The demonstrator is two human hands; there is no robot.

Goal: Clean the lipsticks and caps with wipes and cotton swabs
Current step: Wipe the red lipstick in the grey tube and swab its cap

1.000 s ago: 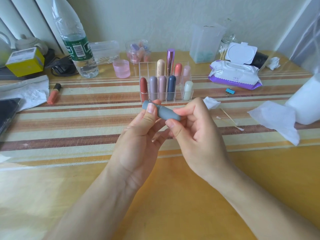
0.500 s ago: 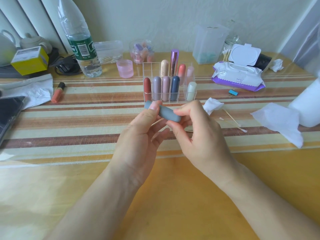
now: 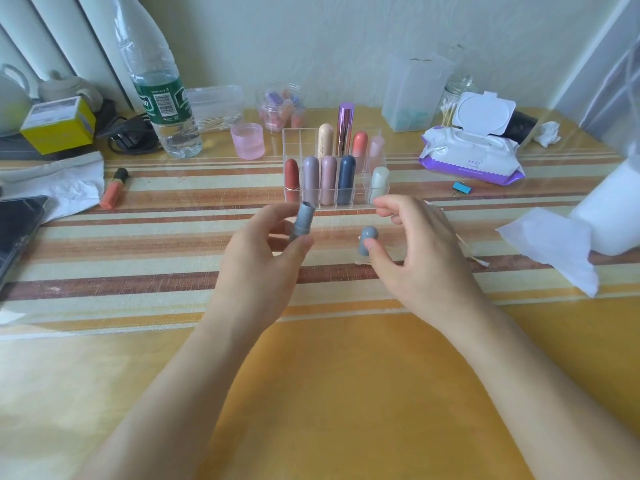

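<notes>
My left hand [image 3: 263, 258] holds the uncapped grey lipstick tube [image 3: 304, 221] upright between thumb and fingers. The matching grey cap [image 3: 368, 237] stands on the striped table mat [image 3: 138, 247], just right of the tube. My right hand [image 3: 419, 258] hovers over the cap with fingers spread, its thumb tip against the cap's lower side. Behind both hands a clear organizer [image 3: 294, 147] holds several capped lipsticks. A purple pack of wipes [image 3: 471, 154] lies open at the back right. Cotton swabs [image 3: 479, 261] lie partly hidden behind my right hand.
An unfolded wipe [image 3: 550, 244] and a white roll [image 3: 613, 209] lie at the right. A water bottle [image 3: 162, 98], pink cup [image 3: 247, 140], yellow box [image 3: 57, 124], orange lip gloss [image 3: 114, 188] and phone [image 3: 17, 230] are at the left. A blue clip [image 3: 462, 188] lies near the wipes.
The grey lipstick was held sideways and capped in both hands. Now the cap is off, my right hand has moved it right, and my left hand has turned the tube upright.
</notes>
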